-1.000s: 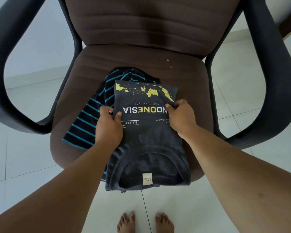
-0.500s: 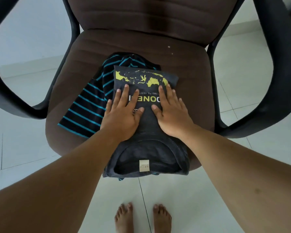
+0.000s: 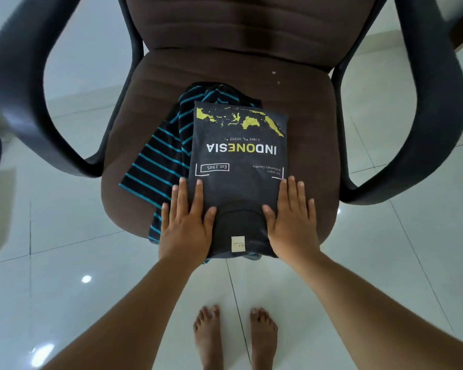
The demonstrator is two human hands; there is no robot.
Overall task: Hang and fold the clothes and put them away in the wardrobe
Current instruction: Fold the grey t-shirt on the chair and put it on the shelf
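A folded dark grey printed T-shirt (image 3: 238,166) is laid upon a black, teal-striped garment (image 3: 155,166) on the brown padded chair seat (image 3: 305,124), pressed flat by the left hand (image 3: 185,222) and right hand (image 3: 292,220), fingers straight, nothing grasped.

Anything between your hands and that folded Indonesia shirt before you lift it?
Nothing visible. The left hand and right hand lie flat on the dark Indonesia shirt, which sits on a striped shirt on the chair seat.

Brown armchair (image 3: 203,68), glossy tiled floor (image 3: 64,263)
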